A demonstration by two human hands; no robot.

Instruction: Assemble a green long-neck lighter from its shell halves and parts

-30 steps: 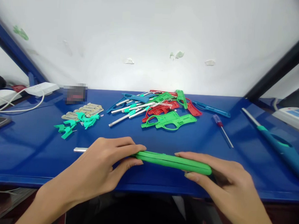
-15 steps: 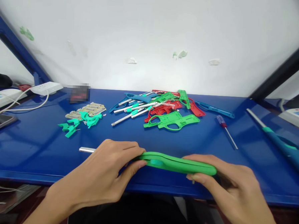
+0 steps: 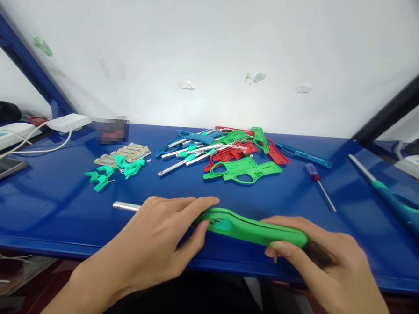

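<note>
The left hand [image 3: 166, 232] pinches the front end of a long, curved lighter body of bright green plastic [image 3: 251, 230] between thumb and fingers; the right hand [image 3: 327, 254] pinches its rounded rear end, thumb on the near side; the body is held over the near edge of a glossy blue desk [image 3: 291, 199], its rear end slightly lower, a dark seam running along it and a teal plastic trigger [image 3: 223, 224] facing the person; a slim silver metal tube [image 3: 126, 206] sticks out beyond the left hand, which hides the join; behind lie loose green plastic half-shells [image 3: 254, 172], with a screwdriver with a clear and red handle [image 3: 313, 172] to their right and small teal plastic pieces [image 3: 103, 179] to their left.
</note>
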